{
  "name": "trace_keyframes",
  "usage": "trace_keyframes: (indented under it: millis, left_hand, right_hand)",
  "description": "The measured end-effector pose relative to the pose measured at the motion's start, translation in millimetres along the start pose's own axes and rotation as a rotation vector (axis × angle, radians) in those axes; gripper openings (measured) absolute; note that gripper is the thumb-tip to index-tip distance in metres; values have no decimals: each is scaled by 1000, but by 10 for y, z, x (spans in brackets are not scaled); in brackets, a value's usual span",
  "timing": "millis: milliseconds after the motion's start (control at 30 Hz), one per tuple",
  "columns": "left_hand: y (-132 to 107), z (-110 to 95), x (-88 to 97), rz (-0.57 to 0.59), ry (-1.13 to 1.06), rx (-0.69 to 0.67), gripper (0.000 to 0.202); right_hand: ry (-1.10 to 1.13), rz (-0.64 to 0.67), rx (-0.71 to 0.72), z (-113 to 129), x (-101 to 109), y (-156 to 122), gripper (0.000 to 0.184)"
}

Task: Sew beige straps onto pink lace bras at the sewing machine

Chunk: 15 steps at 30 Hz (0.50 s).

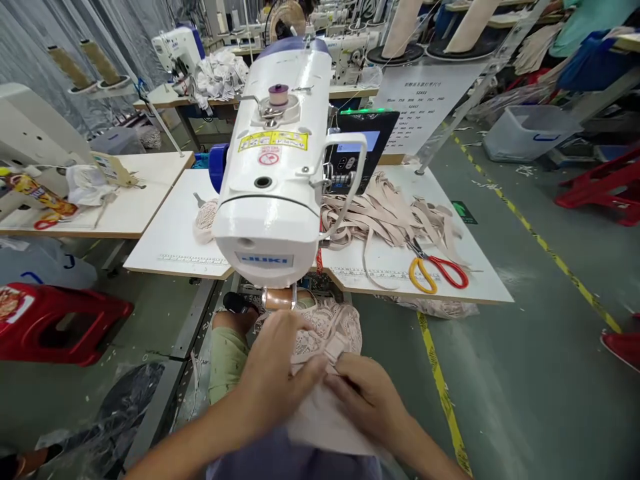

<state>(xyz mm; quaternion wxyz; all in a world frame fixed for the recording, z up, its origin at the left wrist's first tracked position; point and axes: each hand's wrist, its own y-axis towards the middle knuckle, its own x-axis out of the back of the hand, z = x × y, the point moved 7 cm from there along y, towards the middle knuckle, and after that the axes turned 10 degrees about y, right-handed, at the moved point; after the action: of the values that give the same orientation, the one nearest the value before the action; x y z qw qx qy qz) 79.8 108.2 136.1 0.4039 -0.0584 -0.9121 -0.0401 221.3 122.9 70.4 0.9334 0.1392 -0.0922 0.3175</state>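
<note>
A beige lace garment (325,327), which looks like a bra, hangs over my lap just below the front of a white sewing machine (270,220). My left hand (280,367) lies along its left side, the thumb pressing on the cloth near the middle. With bent fingers, my right hand (367,393) pinches the cloth from the right, beside a small pale strip or tab. Both hands almost meet there. Smooth beige fabric drapes below them, slightly blurred. The machine's copper-coloured front end (279,298) is just above my left fingertips; its needle is not distinguishable.
Red-and-yellow-handled scissors (437,270) lie on the right of the machine table (480,283), by a heap of beige straps (385,217). A beige roll (204,223) sits left. Thread cones (403,30) stand behind. On the floor are a red stool (60,323) and a clear bin (530,133).
</note>
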Motion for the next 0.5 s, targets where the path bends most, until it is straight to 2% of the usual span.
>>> trace_keyframes:
  millis: [67, 133, 200, 267, 333, 367, 400, 433, 500]
  left_hand:
    - [-75, 278, -140, 99, -70, 145, 14]
    - [-148, 435, -272, 171, -136, 163, 24]
    - [-188, 551, -306, 107, -84, 129, 33]
    - [-218, 661, -330, 15, 24, 83, 37]
    - [-241, 772, -399, -43, 90, 39, 38]
    - [-251, 817, -449, -57, 114, 10, 39]
    - [-262, 856, -500, -66, 141, -15, 40]
    - [-272, 889, -548, -69, 174, -35, 41]
    - [-287, 938, -605, -80, 239, -47, 45]
  right_hand:
    - [-107, -8, 73, 11, -161, 50, 54]
    - [-155, 21, 75, -27, -281, 77, 52]
    - [-114, 70, 41, -141, -298, 154, 46]
    - [-54, 55, 14, -318, -114, 372, 33]
    - [-47, -158, -2, -512, 382, 772, 17]
    - [-66, -313, -2, -587, 713, 1014, 20]
    - [-44, -589, -5, -647, 1128, 1224, 29]
    - [-44, -725, 19, -667, 1444, 1472, 45]
    - [-8, -853, 75, -655, 1921, 1990, 68]
